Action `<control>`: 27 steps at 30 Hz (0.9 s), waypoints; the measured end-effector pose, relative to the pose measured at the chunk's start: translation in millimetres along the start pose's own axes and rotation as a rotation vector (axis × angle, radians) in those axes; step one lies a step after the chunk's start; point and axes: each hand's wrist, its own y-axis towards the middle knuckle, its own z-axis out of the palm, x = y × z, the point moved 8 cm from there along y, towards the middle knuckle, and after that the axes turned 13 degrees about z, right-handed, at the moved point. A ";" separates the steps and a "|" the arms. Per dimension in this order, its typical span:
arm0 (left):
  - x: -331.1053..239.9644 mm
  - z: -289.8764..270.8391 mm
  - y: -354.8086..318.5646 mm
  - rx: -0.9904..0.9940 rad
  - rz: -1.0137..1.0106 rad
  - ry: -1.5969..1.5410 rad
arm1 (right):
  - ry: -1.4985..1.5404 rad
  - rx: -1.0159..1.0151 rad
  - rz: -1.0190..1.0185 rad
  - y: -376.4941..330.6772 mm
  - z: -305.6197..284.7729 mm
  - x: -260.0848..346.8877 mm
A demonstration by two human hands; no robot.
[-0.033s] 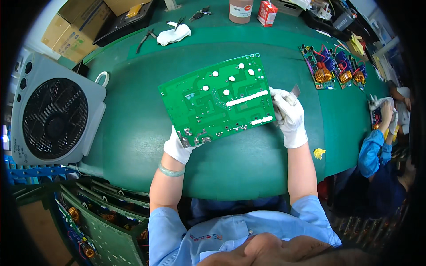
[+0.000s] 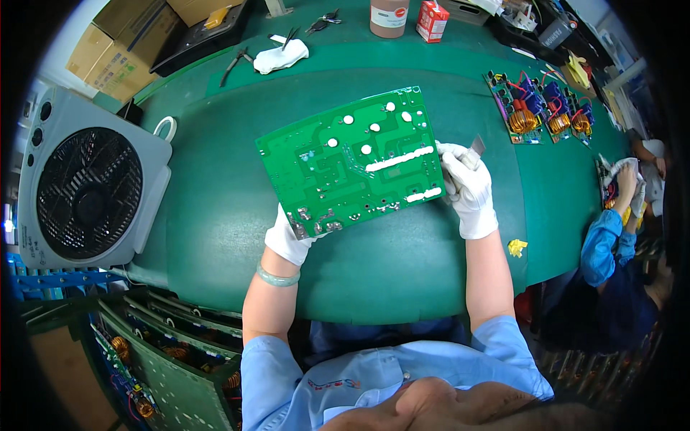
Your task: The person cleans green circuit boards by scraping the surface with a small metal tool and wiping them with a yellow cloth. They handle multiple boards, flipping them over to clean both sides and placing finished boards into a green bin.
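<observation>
A green circuit board [image 2: 316,172] is held tilted above the table, with its solder side showing. White blobs and two white strips of sealant lie on it. In a white glove, my left hand [image 2: 289,241] is closed on the board's lower left corner, its fingers partly hidden underneath. My right hand [image 2: 467,183], also gloved, is closed at the board's right edge. A small flat metal blade [image 2: 478,146] sticks up from it; its handle, if any, is hidden in the hand.
A green-topped table [image 2: 215,215] carries a grey fan [image 2: 90,187] at left and wired circuit boards with copper coils [image 2: 525,121] at right. Pliers [image 2: 233,66], a white cloth [image 2: 282,57], a jar [image 2: 389,18] and crumpled yellow scrap [image 2: 517,248] lie about. A co-worker's hand [image 2: 625,188] works at far right.
</observation>
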 end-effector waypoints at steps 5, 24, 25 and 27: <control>1.0 -1.2 -1.4 -0.010 -0.010 0.002 | -0.144 -0.048 0.070 7.1 -1.3 -3.8; 8.2 -4.8 -5.3 -0.185 -0.069 0.059 | -0.124 0.037 0.002 31.0 -32.5 -37.2; 8.8 -8.0 -4.8 -0.184 -0.080 0.080 | -0.114 0.053 -0.008 33.3 -34.0 -39.5; 9.9 -14.5 -4.3 -0.185 -0.101 0.125 | -0.106 0.082 -0.014 36.0 -36.0 -41.6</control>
